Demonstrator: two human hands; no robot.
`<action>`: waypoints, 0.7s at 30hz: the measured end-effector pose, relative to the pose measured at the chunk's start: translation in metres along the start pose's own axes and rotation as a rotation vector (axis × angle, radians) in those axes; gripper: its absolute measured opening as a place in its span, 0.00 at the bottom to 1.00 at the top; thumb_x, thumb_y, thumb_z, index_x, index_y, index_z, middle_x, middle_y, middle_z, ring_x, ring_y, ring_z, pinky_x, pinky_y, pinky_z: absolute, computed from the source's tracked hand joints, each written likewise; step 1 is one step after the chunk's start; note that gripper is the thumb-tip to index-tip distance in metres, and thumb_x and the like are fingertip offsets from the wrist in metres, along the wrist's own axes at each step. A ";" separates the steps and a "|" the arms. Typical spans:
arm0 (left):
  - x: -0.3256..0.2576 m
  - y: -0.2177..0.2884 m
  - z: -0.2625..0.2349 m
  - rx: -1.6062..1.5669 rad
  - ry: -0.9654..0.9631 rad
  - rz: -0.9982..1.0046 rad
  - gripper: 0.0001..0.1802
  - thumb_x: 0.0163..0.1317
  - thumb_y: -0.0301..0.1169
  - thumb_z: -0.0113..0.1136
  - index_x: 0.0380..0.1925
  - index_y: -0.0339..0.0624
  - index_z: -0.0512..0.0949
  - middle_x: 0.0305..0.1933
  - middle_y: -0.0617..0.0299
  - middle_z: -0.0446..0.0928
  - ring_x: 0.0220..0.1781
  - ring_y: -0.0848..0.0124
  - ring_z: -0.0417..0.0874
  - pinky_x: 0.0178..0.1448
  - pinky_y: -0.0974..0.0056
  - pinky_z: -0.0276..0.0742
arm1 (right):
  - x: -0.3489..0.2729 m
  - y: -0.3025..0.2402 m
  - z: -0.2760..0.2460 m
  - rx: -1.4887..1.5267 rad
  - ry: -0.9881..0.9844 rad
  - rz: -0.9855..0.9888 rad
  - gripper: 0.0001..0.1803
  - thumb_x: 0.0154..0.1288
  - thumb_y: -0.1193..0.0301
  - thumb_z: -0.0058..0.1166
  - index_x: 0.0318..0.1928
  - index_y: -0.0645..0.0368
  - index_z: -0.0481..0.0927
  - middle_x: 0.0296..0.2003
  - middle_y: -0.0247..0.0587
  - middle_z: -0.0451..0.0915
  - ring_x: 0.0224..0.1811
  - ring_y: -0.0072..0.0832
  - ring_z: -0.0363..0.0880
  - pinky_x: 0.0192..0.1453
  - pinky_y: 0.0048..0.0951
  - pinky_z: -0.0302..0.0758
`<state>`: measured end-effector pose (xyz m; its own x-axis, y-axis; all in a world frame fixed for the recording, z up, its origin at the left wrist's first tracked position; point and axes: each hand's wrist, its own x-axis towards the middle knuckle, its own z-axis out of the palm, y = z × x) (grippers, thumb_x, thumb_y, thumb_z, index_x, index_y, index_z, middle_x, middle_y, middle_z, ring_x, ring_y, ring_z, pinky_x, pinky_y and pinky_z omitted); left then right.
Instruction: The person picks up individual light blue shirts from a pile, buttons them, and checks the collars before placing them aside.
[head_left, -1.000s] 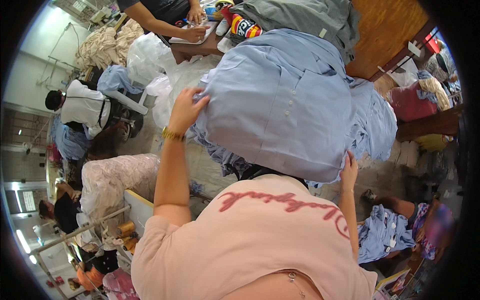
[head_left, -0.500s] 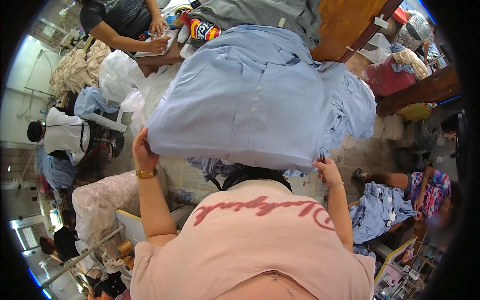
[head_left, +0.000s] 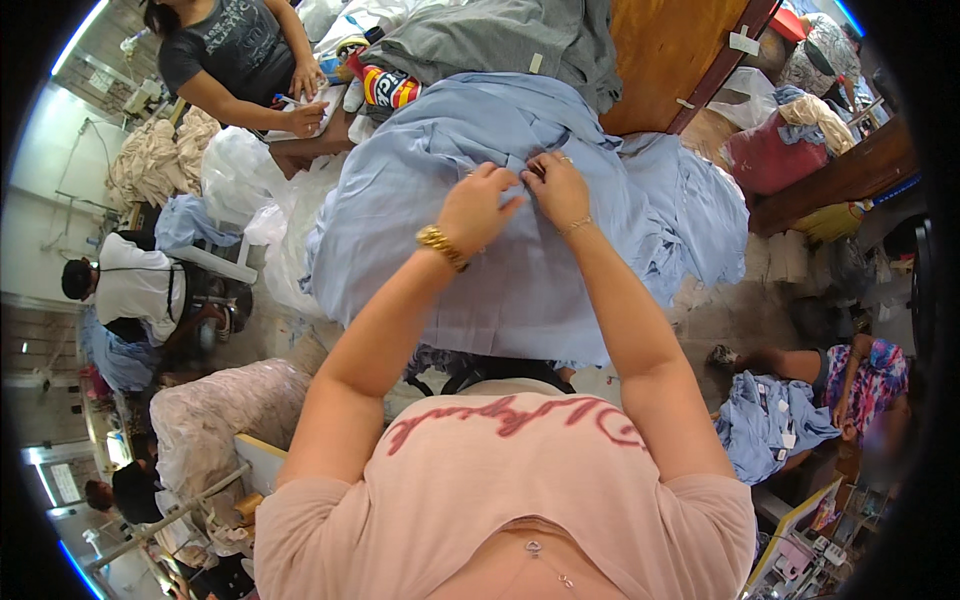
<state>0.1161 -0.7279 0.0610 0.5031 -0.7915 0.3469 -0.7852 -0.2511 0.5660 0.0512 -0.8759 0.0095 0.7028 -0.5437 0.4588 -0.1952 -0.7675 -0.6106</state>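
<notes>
Head view: both hands (head_left: 520, 195) pinch the light-blue garment (head_left: 480, 270) beneath them.

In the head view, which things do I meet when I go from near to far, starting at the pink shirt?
Pink shirt → blue cloth → left hand and right hand → grey cloth.

I see a grey garment (head_left: 500, 40) heaped beyond, against a wooden board (head_left: 665, 55). At upper left a co-worker in a dark shirt (head_left: 225, 55) leans over paper — white plastic bags (head_left: 240, 180) bulge just beside. Lower right, someone sits with more blue cloth (head_left: 770, 420).
</notes>
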 end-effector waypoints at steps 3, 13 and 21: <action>0.010 -0.013 0.024 0.305 0.068 -0.038 0.12 0.49 0.37 0.62 0.25 0.39 0.76 0.33 0.55 0.75 0.33 0.58 0.79 0.39 0.57 0.74 | 0.002 0.005 0.005 0.426 -0.034 0.297 0.09 0.54 0.69 0.58 0.32 0.62 0.79 0.23 0.37 0.76 0.26 0.27 0.72 0.31 0.28 0.69; 0.028 -0.028 -0.022 -0.606 -0.293 -0.608 0.09 0.55 0.30 0.60 0.31 0.33 0.80 0.24 0.66 0.76 0.25 0.81 0.74 0.31 0.75 0.73 | -0.032 -0.006 -0.035 0.909 0.010 0.476 0.06 0.55 0.73 0.58 0.29 0.63 0.77 0.19 0.28 0.73 0.16 0.13 0.64 0.20 0.19 0.61; 0.015 -0.030 -0.028 -0.430 -0.179 -0.417 0.06 0.56 0.24 0.52 0.32 0.40 0.79 0.30 0.64 0.74 0.29 0.76 0.74 0.34 0.73 0.72 | -0.089 -0.048 -0.062 0.623 -0.049 0.056 0.03 0.54 0.78 0.57 0.31 0.61 0.77 0.25 0.35 0.74 0.21 0.18 0.67 0.24 0.18 0.64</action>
<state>0.1569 -0.7168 0.0698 0.6387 -0.7656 -0.0776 -0.3017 -0.3419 0.8900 -0.0448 -0.8116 0.0378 0.7367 -0.5499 0.3936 0.1922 -0.3878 -0.9015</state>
